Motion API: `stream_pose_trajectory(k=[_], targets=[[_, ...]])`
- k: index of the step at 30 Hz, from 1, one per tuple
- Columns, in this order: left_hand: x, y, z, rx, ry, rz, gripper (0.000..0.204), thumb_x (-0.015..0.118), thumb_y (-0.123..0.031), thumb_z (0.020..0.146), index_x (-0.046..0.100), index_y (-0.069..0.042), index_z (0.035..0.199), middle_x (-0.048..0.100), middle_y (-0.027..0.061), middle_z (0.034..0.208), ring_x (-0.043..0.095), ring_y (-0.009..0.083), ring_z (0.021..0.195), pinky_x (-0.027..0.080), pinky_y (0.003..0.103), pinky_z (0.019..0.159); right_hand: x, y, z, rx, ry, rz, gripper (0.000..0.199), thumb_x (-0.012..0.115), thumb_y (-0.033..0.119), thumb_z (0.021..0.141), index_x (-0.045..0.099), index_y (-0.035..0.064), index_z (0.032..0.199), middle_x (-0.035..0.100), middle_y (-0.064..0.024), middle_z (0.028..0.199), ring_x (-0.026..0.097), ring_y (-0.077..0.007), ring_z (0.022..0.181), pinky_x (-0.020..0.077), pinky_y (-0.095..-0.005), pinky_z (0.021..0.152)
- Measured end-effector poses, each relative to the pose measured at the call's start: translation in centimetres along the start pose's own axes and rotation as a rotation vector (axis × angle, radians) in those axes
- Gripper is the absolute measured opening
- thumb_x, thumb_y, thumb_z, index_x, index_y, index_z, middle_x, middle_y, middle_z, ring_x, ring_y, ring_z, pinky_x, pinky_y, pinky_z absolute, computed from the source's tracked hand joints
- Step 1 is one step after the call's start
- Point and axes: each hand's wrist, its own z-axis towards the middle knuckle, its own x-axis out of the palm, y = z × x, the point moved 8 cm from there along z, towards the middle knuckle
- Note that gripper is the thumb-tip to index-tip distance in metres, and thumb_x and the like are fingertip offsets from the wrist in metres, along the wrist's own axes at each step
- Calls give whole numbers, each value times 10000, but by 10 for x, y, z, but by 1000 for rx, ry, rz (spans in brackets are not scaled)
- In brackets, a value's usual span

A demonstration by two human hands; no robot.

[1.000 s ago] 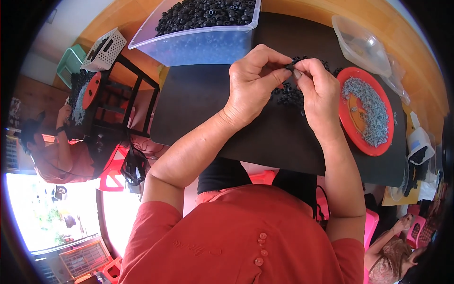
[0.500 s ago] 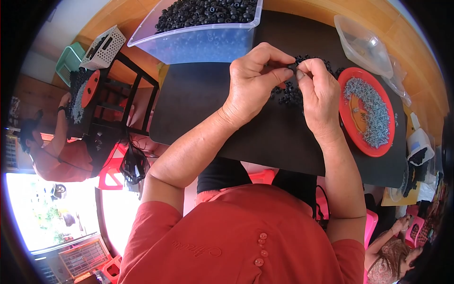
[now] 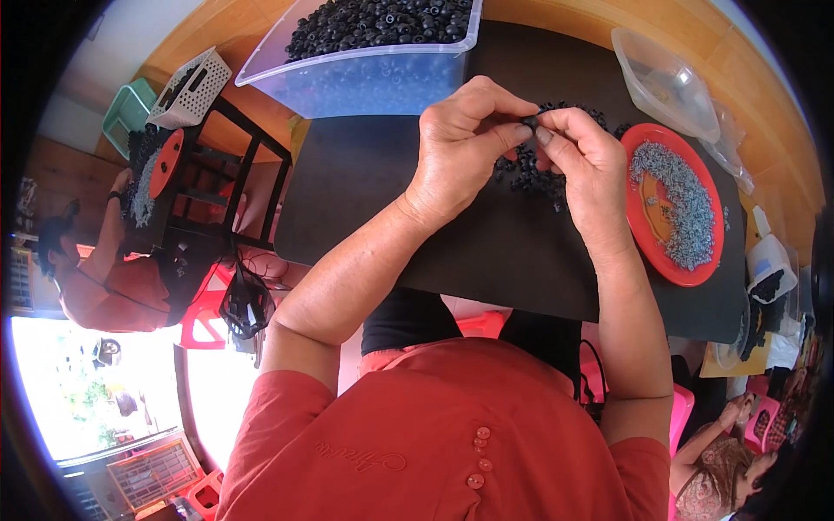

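Over the dark tabletop, my left hand pinches a small round black part between thumb and index finger. My right hand meets it from the other side, its thumb and index fingertips closed against the part. Whether a smaller piece sits between the right fingertips is too small to tell. Behind and below the fingers lies a loose pile of black parts, partly hidden by my hands. Right of my right hand is a red plate holding many tiny grey-blue pieces.
A clear plastic bin heaped with black ring-like parts stands at the far left of the table. A translucent tray lies at the far right. One person works at the left; another person sits at lower right.
My right thumb and fingers have turned and closed in toward the left fingertips. The black part now shows between the hands. The left hand has hardly moved.
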Motion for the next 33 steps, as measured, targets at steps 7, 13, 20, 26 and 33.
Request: stream_pose_trajectory(k=[7,13,20,26,33], targets=[[2,3,-1,19,32,56,208,645,147,816,698,40,987,624,53,952,632,117,830,557,221,658,2,-3,-1,34,11,-22,33,599,-2,891,590,-20,864,572,-28,686,518,-85,623,431,-243,570],[4,2,-1,67,50,87,218,638,156,809,692,40,985,619,56,965,633,113,829,556,220,663,0,-4,-1,15,6,-93,50,596,20,886,583,-27,873,579,-60,690,535,-104,624,439,-254,588],[3,6,0,-42,29,24,200,628,128,841,680,35,1010,622,51,942,638,114,841,559,228,676,2,-1,-1,-77,-24,-142,61,594,30,891,595,-32,891,594,-64,719,539,-99,647,439,-248,595],[1,6,0,-18,9,58,197,636,117,842,683,36,1016,629,44,895,632,109,812,556,225,670,4,-8,-1,149,55,14,117,587,96,923,630,-13,918,593,-20,722,543,-79,653,435,-229,590],[0,5,1,-24,36,91,181,651,122,820,708,41,972,631,44,912,633,110,801,542,216,649,7,-13,0,250,125,108,139,573,124,923,634,7,880,585,-16,712,535,-79,630,423,-219,577]])
